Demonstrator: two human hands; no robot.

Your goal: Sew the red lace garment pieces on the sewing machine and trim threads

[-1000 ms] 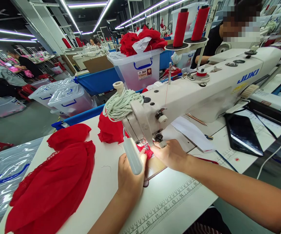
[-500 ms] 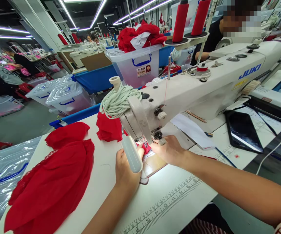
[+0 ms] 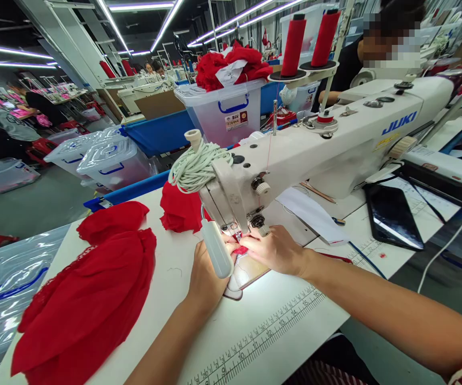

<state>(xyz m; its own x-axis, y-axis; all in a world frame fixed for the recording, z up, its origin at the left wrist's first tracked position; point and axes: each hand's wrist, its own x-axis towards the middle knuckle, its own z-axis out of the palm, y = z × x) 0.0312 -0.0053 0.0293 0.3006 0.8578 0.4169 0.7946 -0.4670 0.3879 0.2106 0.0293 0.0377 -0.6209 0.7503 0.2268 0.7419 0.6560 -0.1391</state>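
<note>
A small piece of red fabric (image 3: 240, 250) lies under the presser foot of a white sewing machine (image 3: 319, 144), lit by a pale lamp (image 3: 217, 250). My right hand (image 3: 281, 249) is closed, its fingertips pinching the fabric's right side just in front of the needle. From the left, my left hand (image 3: 207, 275) holds the same piece with thumb and fingers; the lamp hides part of them. Left of the hands lies a large red garment piece (image 3: 90, 299), and behind the machine head is another red cloth (image 3: 179, 208).
Pale green cord (image 3: 199, 167) hangs coiled on the machine head. At right lie white paper (image 3: 311, 214) and a black phone (image 3: 393, 216). Beyond the table stands a plastic box (image 3: 231, 115) topped with red fabric. A co-worker (image 3: 347, 64) sits behind. A ruler scale (image 3: 263, 342) runs along the front edge.
My right hand has shifted slightly and its fingertips have drawn in on the red fabric near my left thumb. The fabric looks more bunched. The whole view has moved a little.
</note>
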